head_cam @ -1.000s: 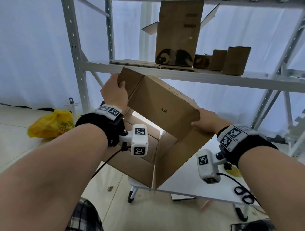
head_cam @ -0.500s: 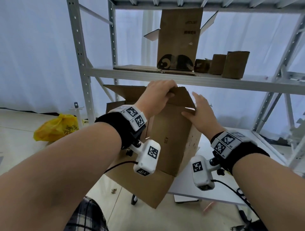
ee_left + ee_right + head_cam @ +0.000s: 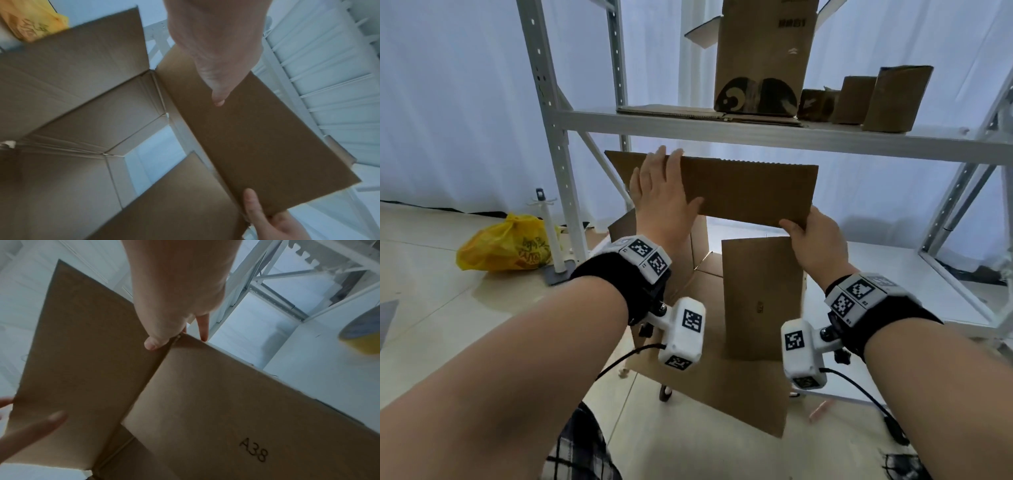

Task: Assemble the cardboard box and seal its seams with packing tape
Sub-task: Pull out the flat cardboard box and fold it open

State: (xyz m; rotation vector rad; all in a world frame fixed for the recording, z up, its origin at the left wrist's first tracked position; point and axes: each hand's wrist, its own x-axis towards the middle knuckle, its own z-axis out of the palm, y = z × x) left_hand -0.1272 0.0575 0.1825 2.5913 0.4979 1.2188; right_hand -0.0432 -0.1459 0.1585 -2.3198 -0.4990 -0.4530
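Gripping the right end of the raised far flap (image 3: pixel 753 192), the right hand (image 3: pixel 816 245) pinches it at the fold, thumb on the near face, while the left hand (image 3: pixel 662 202) lies flat and straight-fingered against that flap's left end. Between both arms the cardboard box (image 3: pixel 760 301), marked A38, stands open on the white tabletop (image 3: pixel 914 274) with its other flaps spread, in front of the metal shelf (image 3: pixel 756 132). Far left on the floor lies a yellow bag (image 3: pixel 506 245); a yellow tape roll (image 3: pixel 363 335) sits on the tabletop to the box's right.

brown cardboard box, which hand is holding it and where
The right hand pinches the brown cardboard box's raised flap at its corner; the left hand lies flat on it.
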